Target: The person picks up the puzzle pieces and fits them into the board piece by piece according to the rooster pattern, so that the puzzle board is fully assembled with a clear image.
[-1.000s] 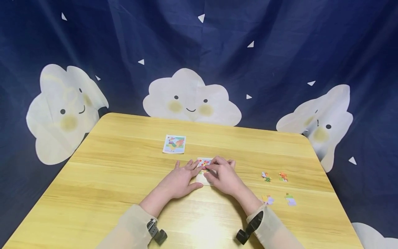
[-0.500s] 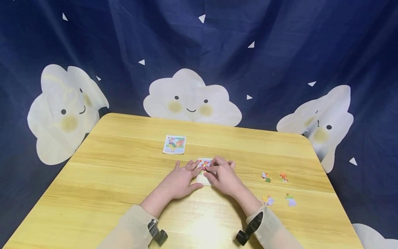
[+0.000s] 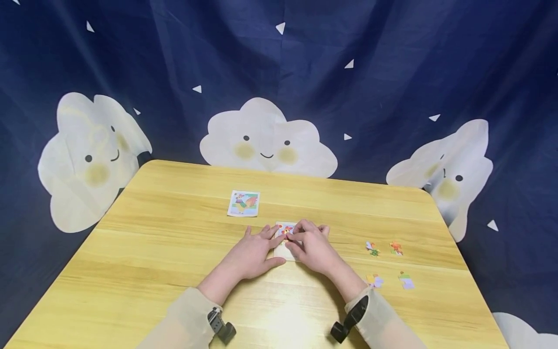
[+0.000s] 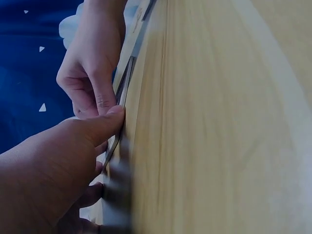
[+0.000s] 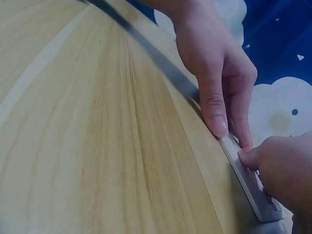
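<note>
If the pale rectangular board (image 3: 282, 250) is pressed unevenly between the left hand (image 3: 255, 254), fingers spread, and right hand (image 3: 317, 249), grip unclear, its colourful jigsaw pieces (image 3: 286, 230) could be dislodged.

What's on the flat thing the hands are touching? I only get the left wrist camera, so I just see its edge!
Observer: The head view shows a puzzle board with part of a colourful picture at its far end.

Operator: Ooh! Is there another picture anywhere?

Observer: Yes, a square card with a colourful chicken on it lies farther away, to the left of the board.

Operator: And are there any more pieces?

Observer: Yes, loose puzzle pieces lie in four little groups to the right of the right hand.
</note>
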Demonstrator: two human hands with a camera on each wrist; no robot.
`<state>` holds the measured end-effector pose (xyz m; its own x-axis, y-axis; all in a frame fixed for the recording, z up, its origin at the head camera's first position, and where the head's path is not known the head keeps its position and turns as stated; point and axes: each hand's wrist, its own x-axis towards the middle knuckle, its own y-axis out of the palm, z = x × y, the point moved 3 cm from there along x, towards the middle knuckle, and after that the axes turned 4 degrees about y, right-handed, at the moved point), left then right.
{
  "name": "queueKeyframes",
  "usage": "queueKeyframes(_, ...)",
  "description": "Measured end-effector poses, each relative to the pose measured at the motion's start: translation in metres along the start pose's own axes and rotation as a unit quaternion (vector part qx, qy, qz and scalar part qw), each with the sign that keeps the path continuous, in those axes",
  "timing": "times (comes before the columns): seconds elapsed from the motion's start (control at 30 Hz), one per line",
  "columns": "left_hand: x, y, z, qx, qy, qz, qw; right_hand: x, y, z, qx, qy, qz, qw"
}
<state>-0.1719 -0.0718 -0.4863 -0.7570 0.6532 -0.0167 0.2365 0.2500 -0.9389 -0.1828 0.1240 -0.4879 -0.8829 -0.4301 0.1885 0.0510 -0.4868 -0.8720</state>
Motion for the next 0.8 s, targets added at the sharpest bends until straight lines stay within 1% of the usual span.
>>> queueKeyframes(0.2, 0.0, -0.002, 0.001, -0.006, 0.0, -0.004, 1.0, 0.0, -0.001, 0.001, -0.001, -0.007, 0.01, 0.9999)
queueKeyframes(0.3, 0.0, -0.001, 0.001, -0.005, 0.0, -0.004, 1.0, -0.001, -0.003, 0.001, 0.012, -0.013, 0.015, 0.9997)
queueKeyframes(0.37, 0.0, 0.0, 0.001, -0.004, 0.0, -0.006, 1.0, -0.002, -0.006, 0.001, 0.035, -0.018, 0.019, 0.999)
queueKeyframes(0.43, 0.0, 0.001, 0.001, -0.003, -0.001, -0.008, 1.0, -0.004, -0.01, 0.0, 0.068, -0.025, 0.023, 0.9971)
queueKeyframes(0.6, 0.001, 0.002, 0.0, -0.002, -0.005, -0.01, 0.9999, -0.01, -0.025, -0.004, 0.154, -0.029, 0.022, 0.9873)
queueKeyframes(0.7, 0.001, 0.002, -0.001, -0.004, -0.008, -0.007, 0.9999, -0.015, -0.036, -0.007, 0.185, -0.03, 0.013, 0.9823)
queueKeyframes(0.8, 0.001, 0.002, -0.001, -0.006, -0.01, -0.005, 0.9999, -0.021, -0.046, -0.01, 0.198, -0.034, 0.002, 0.9795)
